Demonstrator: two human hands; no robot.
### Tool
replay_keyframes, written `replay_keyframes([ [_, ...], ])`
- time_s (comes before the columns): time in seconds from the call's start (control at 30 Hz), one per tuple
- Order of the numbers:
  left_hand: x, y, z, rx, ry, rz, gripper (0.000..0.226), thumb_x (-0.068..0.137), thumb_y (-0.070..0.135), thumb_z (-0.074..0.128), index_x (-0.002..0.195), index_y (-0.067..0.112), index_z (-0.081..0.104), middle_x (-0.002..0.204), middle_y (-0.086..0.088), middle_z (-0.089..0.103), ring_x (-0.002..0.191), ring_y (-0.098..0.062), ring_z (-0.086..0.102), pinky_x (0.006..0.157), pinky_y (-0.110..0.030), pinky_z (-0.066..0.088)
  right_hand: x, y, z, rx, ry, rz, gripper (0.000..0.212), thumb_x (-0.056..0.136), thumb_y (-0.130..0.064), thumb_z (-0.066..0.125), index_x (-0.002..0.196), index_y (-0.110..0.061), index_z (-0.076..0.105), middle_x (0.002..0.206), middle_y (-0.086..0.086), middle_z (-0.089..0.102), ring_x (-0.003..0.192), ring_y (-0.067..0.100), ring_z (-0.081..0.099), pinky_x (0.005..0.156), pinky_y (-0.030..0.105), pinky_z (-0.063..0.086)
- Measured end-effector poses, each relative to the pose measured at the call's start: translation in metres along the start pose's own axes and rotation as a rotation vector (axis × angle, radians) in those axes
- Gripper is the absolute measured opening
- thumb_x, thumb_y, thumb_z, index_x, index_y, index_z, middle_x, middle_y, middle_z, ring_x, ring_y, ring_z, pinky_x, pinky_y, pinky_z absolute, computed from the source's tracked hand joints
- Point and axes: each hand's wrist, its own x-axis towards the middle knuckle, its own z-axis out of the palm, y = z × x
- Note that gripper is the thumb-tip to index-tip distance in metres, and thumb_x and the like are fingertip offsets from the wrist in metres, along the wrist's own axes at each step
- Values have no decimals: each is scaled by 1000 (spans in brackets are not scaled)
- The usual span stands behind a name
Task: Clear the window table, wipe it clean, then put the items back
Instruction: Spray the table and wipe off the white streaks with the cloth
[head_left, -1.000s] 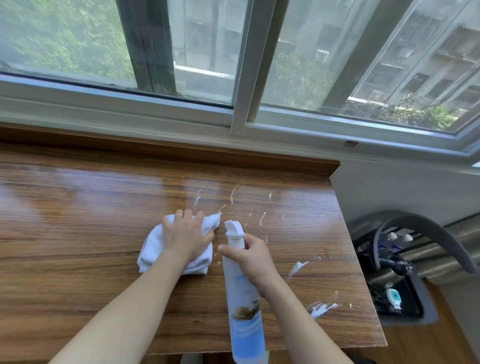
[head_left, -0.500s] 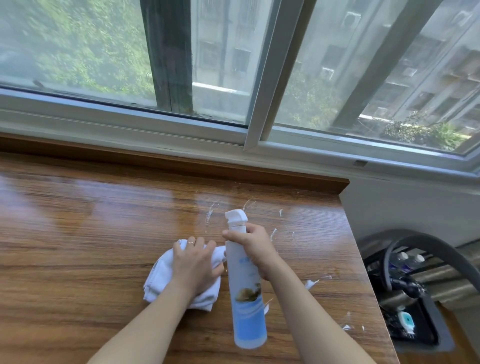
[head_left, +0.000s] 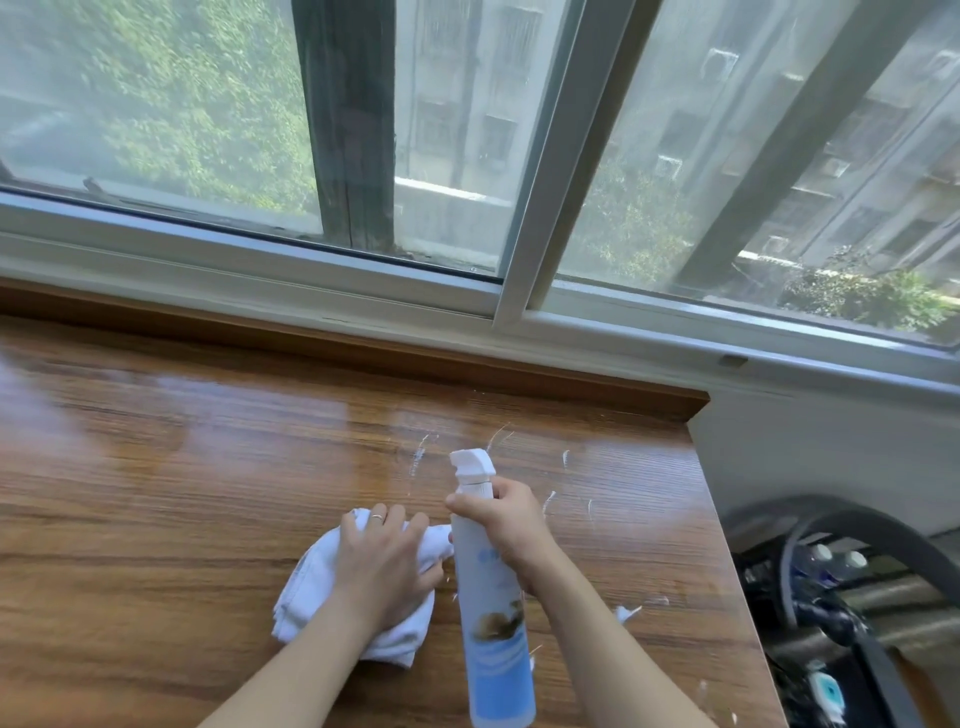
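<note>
The right hand (head_left: 506, 525) grips the neck of a white spray bottle (head_left: 493, 613), held nearly upright above the table (head_left: 156, 519), nozzle toward the window (head_left: 467, 156). Its blue-and-brown label carries print too blurred to read. Just left, the left hand (head_left: 382, 566) (a ring on one finger) presses flat on a bunched white cloth (head_left: 311, 587) lying on the table. White foam streaks (head_left: 418, 457) dot the glossy wood around and beyond the bottle. Right of the table sits dark clutter (head_left: 831, 623).
</note>
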Motion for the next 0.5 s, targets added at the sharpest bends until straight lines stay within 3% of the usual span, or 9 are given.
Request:
replay_keyframes([
  [0.3,35,-10,14,3,14,-32,46,74,63,50,73,18,59,68,-3,53,66,-28,53,66,-42,34,16,0,-10,8,-80,6,29,63,-38,84,72,-19,64,75,8,65,72,26,66,69,37,51],
  [0.4,62,-18,21,25,7,-48,47,72,59,46,77,16,64,71,-7,56,67,-30,55,65,-42,35,21,-1,-15,-10,-74,5,27,64,-38,83,73,-17,70,75,4,67,72,22,64,70,37,49],
  [0.5,89,-25,25,59,-30,-78,52,73,57,42,81,14,68,74,-9,60,69,-30,56,65,-43,36,21,-3,-19,-7,-89,4,21,63,-41,82,65,-25,68,69,-4,61,67,14,57,67,32,44],
])
